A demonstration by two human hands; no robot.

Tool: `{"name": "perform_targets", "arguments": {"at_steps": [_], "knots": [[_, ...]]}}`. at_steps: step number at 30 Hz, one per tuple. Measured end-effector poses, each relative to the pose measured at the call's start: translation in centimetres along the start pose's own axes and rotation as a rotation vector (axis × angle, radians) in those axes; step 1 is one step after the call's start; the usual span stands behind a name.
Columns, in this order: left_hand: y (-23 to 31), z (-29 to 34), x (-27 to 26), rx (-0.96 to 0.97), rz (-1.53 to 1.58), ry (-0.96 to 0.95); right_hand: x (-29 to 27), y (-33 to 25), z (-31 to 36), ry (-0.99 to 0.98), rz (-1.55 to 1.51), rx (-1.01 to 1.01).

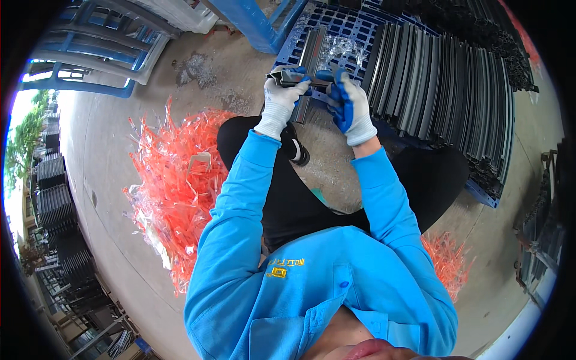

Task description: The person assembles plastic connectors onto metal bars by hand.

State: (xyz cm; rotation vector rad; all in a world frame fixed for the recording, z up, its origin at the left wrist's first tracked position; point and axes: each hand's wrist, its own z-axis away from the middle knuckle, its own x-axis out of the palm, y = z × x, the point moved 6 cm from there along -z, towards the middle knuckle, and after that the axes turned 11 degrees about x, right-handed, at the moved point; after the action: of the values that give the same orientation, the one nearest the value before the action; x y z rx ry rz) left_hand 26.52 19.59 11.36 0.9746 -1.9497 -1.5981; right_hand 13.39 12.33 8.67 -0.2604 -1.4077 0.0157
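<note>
In front of me my left hand (283, 99), in a white glove with blue fingertips, grips a short dark metal profile (293, 77) with an open channel end. My right hand (351, 107), gloved the same way, has its fingers curled at the right end of this profile. Below both hands, longer grey profiles (312, 51) lie on a blue plastic pallet (333, 19). Crumpled clear film (347, 50) rests on the pallet beside them. To the right stands a tightly packed row of dark long profiles (429, 84).
A large heap of orange-red plastic film strips (180, 180) covers the floor at my left, and a smaller heap (447, 264) lies at my right. Blue and grey frames (114, 48) stand at the upper left. Stacked dark goods (57, 198) line the far left.
</note>
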Motion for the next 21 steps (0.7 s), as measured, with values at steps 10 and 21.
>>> {"name": "perform_targets", "arguments": {"at_steps": [10,21], "knots": [[2.5,0.9,1.8,0.279,-0.066,-0.229,5.3,-0.4,0.6,0.5,0.898,-0.522],[3.0,1.2,2.2,0.314,-0.055,-0.438,2.1,-0.8,0.4,0.337,0.509,-0.492]]}}
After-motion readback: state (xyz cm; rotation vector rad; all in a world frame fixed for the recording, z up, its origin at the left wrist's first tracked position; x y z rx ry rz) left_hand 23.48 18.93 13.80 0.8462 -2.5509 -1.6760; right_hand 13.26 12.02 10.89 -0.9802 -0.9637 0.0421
